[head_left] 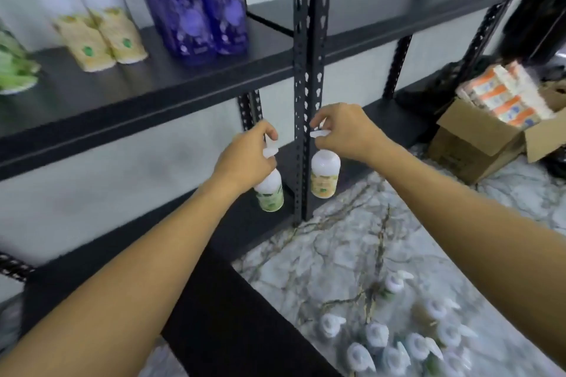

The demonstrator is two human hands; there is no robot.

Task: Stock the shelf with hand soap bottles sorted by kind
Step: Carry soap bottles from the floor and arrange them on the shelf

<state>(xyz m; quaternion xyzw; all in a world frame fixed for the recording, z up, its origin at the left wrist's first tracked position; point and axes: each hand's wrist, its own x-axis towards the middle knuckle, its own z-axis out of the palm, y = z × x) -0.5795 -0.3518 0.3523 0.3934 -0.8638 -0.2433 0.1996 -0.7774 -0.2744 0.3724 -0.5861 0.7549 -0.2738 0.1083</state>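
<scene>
My left hand [245, 159] grips the pump top of a white soap bottle [270, 193], and my right hand [346, 131] pinches the pump of a second white bottle [325, 174]. Both hang in front of the black shelf upright [309, 76]. Purple bottles [199, 3] and yellow-labelled bottles [101, 30] stand on the shelf [137, 86] up left; more bottles [398, 337] crowd the marble floor [337, 239] near right.

Two bottles [99, 37] sit on the shelf [147, 95] up left; box [477, 144] on the floor to my right.
</scene>
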